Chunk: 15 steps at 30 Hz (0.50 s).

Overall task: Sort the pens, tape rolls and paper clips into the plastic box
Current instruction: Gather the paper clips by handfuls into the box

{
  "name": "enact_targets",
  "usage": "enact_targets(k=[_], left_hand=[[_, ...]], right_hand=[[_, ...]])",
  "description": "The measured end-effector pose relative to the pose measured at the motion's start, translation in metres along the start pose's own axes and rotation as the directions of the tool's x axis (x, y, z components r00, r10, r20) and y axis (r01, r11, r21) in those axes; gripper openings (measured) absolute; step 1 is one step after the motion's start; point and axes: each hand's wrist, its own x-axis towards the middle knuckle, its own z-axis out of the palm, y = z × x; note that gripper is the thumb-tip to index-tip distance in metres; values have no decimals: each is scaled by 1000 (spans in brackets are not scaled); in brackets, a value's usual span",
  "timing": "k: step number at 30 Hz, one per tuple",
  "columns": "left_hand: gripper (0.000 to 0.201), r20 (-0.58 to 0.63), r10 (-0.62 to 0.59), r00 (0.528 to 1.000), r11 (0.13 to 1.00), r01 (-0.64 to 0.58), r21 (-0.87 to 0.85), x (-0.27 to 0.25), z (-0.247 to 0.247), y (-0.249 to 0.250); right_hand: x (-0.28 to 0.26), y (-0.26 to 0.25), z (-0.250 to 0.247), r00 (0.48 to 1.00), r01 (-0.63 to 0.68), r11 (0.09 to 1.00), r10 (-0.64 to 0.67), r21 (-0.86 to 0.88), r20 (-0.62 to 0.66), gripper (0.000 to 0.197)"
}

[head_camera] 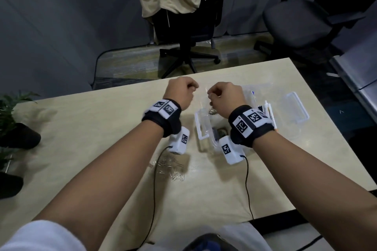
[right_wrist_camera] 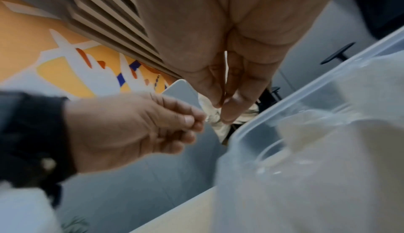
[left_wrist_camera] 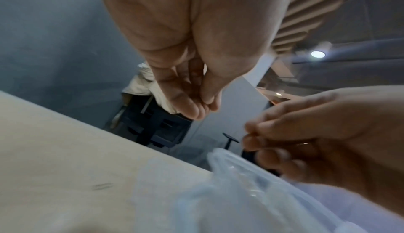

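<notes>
Grey partitions and office chairs back a pale table [head_camera: 114, 128]. Both hands hover above the clear plastic box [head_camera: 201, 126], probably to drop clips in: the left hand [head_camera: 179, 91] is curled, fingertips pressed together; the right hand [head_camera: 226, 93] pinches something too small to tell. Silvery paper clips [head_camera: 173, 169] lie scattered nearer, pens [head_camera: 270, 112] already boxed.

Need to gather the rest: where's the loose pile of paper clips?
In the head view, the paper clips lie on the table, under the left wrist and left of the plastic box.
</notes>
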Motion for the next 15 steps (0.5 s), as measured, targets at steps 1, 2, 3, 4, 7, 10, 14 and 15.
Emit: enact_targets(k=[1, 2, 3, 4, 7, 10, 14, 15], left_hand=[[27, -20, -21, 1000, 1000, 21, 13, -3, -9, -13], [29, -33, -48, 998, 998, 49, 40, -8, -18, -28], [30, -39, -75, 996, 994, 78, 76, -15, -26, -45], [30, -32, -102, 994, 987, 105, 123, -24, -33, -63], [27, 37, -184, 982, 947, 167, 273, -51, -42, -117], [29, 105, -288, 952, 893, 227, 389, -86, -42, -169], [37, 191, -282, 940, 838, 145, 526, -133, -30, -208], [44, 223, -298, 928, 822, 130, 554, -140, -27, -213]], right_hand=[[-4, -9, 6, 1000, 19, 1000, -19, 24, 4, 17], [-7, -17, 13, 999, 35, 999, -36, 38, 20, 18], [-11, -27, 21, 998, 54, 998, -55, 40, 41, 19], [-16, -36, 30, 995, 77, 996, -79, 36, 64, 21], [-27, -53, 62, 978, 120, 993, -114, -24, 176, 32], [-33, -52, 107, 926, 116, 984, -57, -138, 372, 42], [-43, -26, 158, 850, 110, 938, 82, -328, 520, 50], [-45, -17, 168, 835, 108, 918, 124, -382, 536, 54]])
